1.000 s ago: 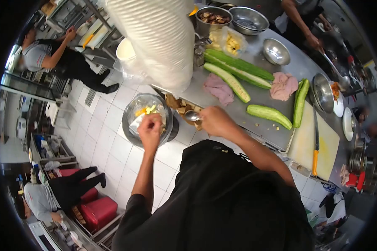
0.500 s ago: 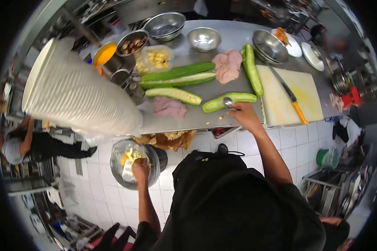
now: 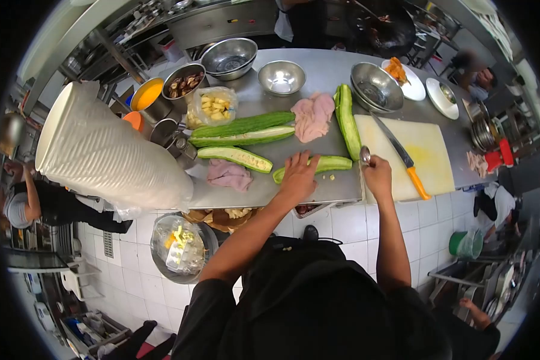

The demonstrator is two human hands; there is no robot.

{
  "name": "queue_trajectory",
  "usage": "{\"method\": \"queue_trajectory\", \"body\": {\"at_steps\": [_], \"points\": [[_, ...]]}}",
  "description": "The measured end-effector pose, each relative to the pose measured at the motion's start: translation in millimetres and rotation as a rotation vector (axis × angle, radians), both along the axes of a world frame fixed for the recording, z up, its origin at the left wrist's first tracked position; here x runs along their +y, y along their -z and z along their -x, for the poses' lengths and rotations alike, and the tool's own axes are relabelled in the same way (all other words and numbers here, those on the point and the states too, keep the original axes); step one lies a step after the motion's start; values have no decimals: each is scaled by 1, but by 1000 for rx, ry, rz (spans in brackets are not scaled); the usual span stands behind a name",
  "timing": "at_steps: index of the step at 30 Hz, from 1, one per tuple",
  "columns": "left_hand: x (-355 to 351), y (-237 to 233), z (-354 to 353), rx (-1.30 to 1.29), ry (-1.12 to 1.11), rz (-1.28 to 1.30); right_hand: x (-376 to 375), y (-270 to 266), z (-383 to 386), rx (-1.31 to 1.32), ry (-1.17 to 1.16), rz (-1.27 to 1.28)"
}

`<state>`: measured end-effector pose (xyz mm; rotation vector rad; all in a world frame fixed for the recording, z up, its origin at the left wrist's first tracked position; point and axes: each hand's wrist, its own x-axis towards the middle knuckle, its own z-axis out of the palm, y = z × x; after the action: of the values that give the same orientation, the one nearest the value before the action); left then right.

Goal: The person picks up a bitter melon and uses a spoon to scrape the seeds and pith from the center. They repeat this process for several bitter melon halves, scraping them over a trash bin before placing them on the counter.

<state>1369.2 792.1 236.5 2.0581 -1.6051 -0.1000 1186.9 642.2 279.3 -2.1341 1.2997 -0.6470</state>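
Note:
My left hand (image 3: 299, 175) lies with fingers spread across a hollowed cucumber half (image 3: 335, 163) near the counter's front edge. At that half's right end, my right hand (image 3: 378, 174) is closed around a metal spoon (image 3: 365, 155), its bowl pointing up, by the cutting board's left edge. Small seed bits sit below the half. To the left is a cucumber half with seeds (image 3: 237, 158); behind it lie longer green pieces (image 3: 252, 124). Another scooped half (image 3: 345, 120) points away from me. Pink raw meat (image 3: 313, 116) rests behind my left hand, with more meat (image 3: 229, 175) at left.
A knife with an orange handle (image 3: 419, 183) lies on the cutting board (image 3: 438, 150). Metal bowls (image 3: 282, 78) stand along the back. A tall plastic-wrapped stack of containers (image 3: 114, 150) leans at left. Below it is a lined bin (image 3: 207, 255). Other people are around.
My left hand has come up from the bin onto the cucumber half, leaving pale scraps in the bin. My right hand has moved with the spoon to the half's right end.

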Motion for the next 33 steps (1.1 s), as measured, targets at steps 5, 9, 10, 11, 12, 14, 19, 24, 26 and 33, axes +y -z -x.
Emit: {"method": "queue_trajectory", "body": {"at_steps": [5, 9, 10, 11, 12, 14, 19, 24, 26, 33], "points": [[-3, 24, -9, 174, -77, -41, -6, 18, 41, -43, -23, -144], [19, 12, -7, 352, -226, 94, -11, 19, 72, -94, 14, -237], [21, 7, -6, 404, -271, 91, -13, 20, 78, -107, 13, -248], [16, 2, -4, 468, -311, 114, -15, 22, 82, -118, 9, -260], [5, -3, -5, 535, -354, 141, -17, 24, 84, -128, 2, -272], [-25, -3, -4, 636, -461, 205, -23, 24, 86, -145, -25, -287], [-113, -19, -4, 815, -374, 448, -32, 17, 77, -198, -88, -288], [-129, -23, -10, 503, -366, 541, -39, 25, 82, -213, -129, -312], [-100, -13, -26, 490, -267, 346, -38, 25, 85, -202, -137, -341], [35, -4, -85, -112, -168, -205, -26, 21, 79, -168, -197, -412]]}}
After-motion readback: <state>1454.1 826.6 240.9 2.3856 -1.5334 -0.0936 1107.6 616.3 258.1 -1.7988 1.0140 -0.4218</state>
